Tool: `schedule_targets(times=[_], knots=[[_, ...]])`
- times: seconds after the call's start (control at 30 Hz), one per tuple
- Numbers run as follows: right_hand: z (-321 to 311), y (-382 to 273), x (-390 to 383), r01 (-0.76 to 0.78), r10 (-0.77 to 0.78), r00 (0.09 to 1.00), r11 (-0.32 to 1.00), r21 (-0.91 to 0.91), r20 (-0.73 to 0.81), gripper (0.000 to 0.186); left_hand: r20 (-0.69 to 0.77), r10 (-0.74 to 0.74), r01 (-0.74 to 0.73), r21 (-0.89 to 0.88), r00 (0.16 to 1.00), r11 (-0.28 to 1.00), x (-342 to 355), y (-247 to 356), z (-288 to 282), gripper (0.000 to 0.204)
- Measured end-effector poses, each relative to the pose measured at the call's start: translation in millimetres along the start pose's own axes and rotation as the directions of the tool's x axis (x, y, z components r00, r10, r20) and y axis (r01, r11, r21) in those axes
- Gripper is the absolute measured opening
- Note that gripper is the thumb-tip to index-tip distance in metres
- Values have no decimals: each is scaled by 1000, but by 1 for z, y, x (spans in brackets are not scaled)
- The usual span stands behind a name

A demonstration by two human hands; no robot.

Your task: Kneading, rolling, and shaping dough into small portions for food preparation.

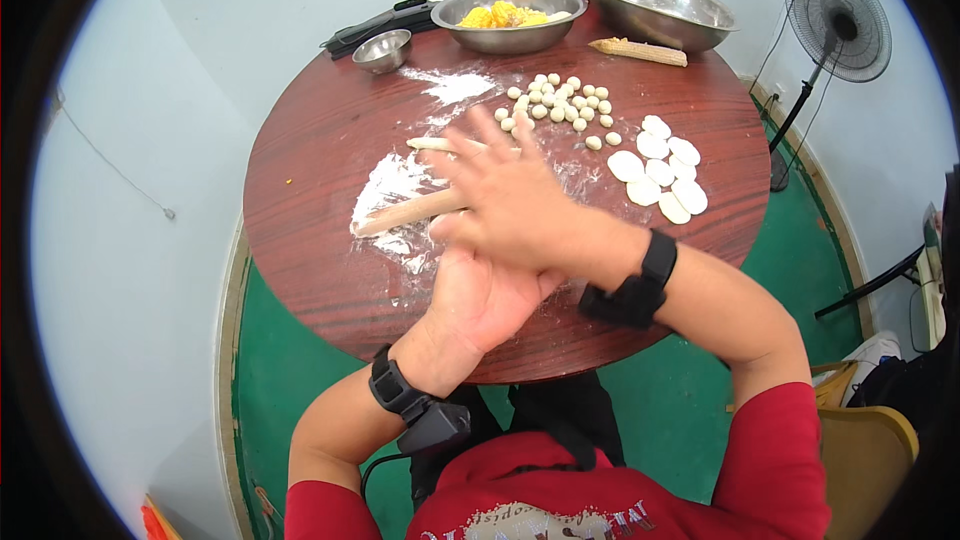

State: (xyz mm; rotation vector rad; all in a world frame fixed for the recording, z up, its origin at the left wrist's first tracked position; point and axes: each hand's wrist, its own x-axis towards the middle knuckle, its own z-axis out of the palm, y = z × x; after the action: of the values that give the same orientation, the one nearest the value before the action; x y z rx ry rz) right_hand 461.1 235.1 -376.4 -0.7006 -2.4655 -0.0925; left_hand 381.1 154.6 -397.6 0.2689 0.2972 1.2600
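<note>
My left hand [483, 298] is turned palm up over the near part of the table, its fingers mostly hidden beneath my right hand. Laid across it, my right hand [512, 202] has its fingers spread and slightly blurred. Whether anything lies between the two palms is hidden. Just left of my hands, a wooden rolling pin [410, 211] rests in spread white flour [388, 183], partly covered by my right hand. Beyond it, a thin dough strip [432, 144] runs behind my fingers. Several small dough balls [560, 100] lie farther off, with flat round dough wrappers [660, 170] to their right.
At the table's [320, 160] far edge stand a small metal bowl [383, 51], a metal basin [510, 38] with yellow filling and a larger basin [655, 8]. A light-brown ridged stick [640, 51] lies before it. A fan [838, 20] and a chair [870, 460] stand at right.
</note>
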Motion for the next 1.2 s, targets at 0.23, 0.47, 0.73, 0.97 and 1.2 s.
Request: schedule_targets(times=[0.23,0.47,0.73,0.97,1.2], knots=[[2,133,12,-394,458,869,870,-296,189,39,-312,-56,88,90,948,992,9,12,6,67],[25,162,29,-396,508,834,822,-408,215,23,-305,42,61,321,952,945,22,17,-4,57],[37,174,35,-521,629,759,742,-421,169,24,-350,143,66,522,926,850,17,20,15,49],[-6,150,21,-590,582,807,802,95,101,22,-139,87,8,573,986,820,8,41,2,44],[-47,55,-5,-435,258,895,327,839,363,19,-110,117,-52,469,987,882,3,44,12,37]])
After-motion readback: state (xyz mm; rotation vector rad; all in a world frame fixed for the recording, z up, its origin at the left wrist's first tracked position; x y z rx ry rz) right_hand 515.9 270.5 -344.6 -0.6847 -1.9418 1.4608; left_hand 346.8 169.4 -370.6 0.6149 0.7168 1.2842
